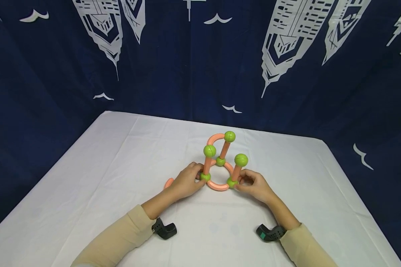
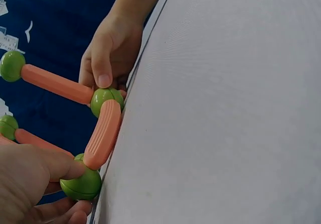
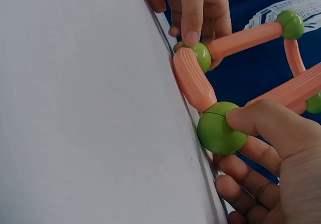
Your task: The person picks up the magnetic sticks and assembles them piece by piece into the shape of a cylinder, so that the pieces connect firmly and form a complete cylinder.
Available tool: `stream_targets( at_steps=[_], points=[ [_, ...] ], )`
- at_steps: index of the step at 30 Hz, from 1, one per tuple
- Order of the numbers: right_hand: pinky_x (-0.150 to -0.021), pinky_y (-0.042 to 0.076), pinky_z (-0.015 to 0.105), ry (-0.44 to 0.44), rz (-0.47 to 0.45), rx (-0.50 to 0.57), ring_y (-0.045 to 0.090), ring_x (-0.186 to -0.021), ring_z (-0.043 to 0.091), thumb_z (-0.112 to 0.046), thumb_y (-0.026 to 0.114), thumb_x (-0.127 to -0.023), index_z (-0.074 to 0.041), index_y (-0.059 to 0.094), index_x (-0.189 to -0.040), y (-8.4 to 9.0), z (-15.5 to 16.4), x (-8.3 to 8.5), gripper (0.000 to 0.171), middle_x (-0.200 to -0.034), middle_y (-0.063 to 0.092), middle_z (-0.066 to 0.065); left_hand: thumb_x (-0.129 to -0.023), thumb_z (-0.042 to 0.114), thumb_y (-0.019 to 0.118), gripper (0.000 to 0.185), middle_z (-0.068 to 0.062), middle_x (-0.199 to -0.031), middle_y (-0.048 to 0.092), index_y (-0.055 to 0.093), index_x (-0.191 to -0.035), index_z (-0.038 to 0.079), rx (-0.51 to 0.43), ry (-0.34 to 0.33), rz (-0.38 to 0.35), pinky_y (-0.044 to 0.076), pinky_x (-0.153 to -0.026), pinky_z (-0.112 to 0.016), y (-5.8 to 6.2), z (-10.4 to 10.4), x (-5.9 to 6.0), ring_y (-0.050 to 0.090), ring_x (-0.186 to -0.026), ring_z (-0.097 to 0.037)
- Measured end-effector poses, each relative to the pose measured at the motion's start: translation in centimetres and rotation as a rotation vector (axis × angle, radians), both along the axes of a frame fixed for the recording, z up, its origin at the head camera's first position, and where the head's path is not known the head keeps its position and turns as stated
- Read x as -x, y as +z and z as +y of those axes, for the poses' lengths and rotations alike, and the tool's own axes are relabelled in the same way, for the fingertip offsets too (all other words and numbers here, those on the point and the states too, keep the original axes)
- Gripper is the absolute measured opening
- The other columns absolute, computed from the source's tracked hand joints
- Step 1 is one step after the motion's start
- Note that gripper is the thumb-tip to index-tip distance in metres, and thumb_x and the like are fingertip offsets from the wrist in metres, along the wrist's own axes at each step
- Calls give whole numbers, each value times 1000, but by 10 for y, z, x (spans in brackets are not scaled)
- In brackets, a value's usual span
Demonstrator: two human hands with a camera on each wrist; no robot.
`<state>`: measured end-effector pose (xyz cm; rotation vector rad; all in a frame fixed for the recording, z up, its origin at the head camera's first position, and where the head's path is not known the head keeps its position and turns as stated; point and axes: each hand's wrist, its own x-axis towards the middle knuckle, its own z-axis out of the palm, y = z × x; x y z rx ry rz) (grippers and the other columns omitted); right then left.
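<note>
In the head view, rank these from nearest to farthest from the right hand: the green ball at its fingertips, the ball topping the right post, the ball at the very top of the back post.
1. Base green ball, touching the right hand.
2. Right post's top ball, just above it.
3. Back post's top ball, highest and farthest back.

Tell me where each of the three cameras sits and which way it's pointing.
Head: above, looking forward and down at the toy frame on the white table; both hands and sleeves show.
Left wrist: low beside the table, facing the left hand on a green ball; the right hand beyond.
Right wrist: mirrored, facing the right hand's ball.
Both wrist views share the curved orange piece.
</note>
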<state>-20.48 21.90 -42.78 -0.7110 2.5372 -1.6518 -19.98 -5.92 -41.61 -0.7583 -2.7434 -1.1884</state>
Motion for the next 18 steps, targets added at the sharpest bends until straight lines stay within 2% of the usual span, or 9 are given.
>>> stream_targets(
  at_steps=[2, 9, 11, 15, 18],
  points=[
    [-70, 46, 24, 1, 7, -11, 55, -77, 15, 2, 77, -78, 5, 65, -101, 4, -3, -6, 26, -89, 62, 16, -89, 13, 71, 27, -4, -95, 54, 62, -112, 2, 7, 16, 6, 49, -74, -26, 0, 0, 0, 58, -84, -14],
    [-68, 46, 24, -4, 31, -16, 57, -75, 16, 3, 78, -77, 1, 66, -100, -3, -8, -13, 26, -88, 64, 12, -88, 12, 71, 29, -4, -92, 54, 62, -113, 2, 13, 76, 9, 47, -71, -27, 1, -1, 2, 55, -80, -13],
    [-68, 47, 23, -11, 32, -27, 57, -75, 18, 5, 78, -77, 1, 66, -100, -1, -11, -16, 27, -87, 64, 15, -88, 12, 71, 30, -4, -92, 55, 62, -114, 2, 21, 97, 8, 47, -70, -26, 0, -1, 3, 54, -79, -13],
    [-66, 47, 24, -8, 40, -47, 56, -73, 17, 8, 76, -77, 4, 64, -100, 12, -21, -26, 25, -86, 63, 21, -87, 13, 72, 33, -5, -95, 56, 62, -116, 2, 26, 125, -4, 47, -70, -27, 2, -2, 3, 55, -80, -13],
    [-65, 48, 24, -3, 46, -62, 56, -71, 14, 8, 75, -78, 6, 63, -98, 23, -30, -34, 23, -84, 63, 20, -87, 12, 72, 33, -6, -97, 57, 62, -117, 1, 22, 140, -12, 47, -70, -27, 4, -3, 3, 55, -80, -14]
  ],
)
